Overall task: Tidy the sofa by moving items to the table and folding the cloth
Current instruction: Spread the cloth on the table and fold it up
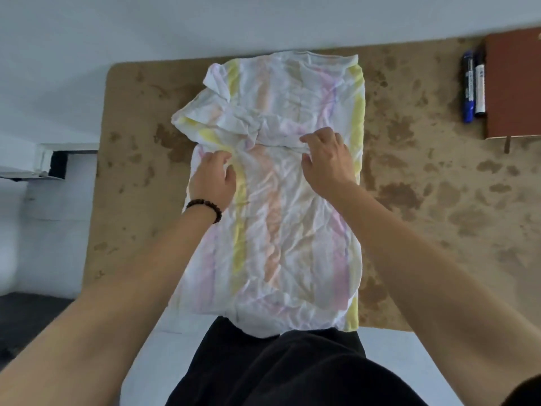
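While stretched forward palms down, left hand (212,177), right hand (326,159), pinching cloth (278,230)

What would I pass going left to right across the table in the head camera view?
In order: left hand → right hand, both gripping the cloth → blue marker → black marker → brown notebook.

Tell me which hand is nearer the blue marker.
Right. The right hand is on the cloth, left of the blue marker; the left hand is farther left on it.
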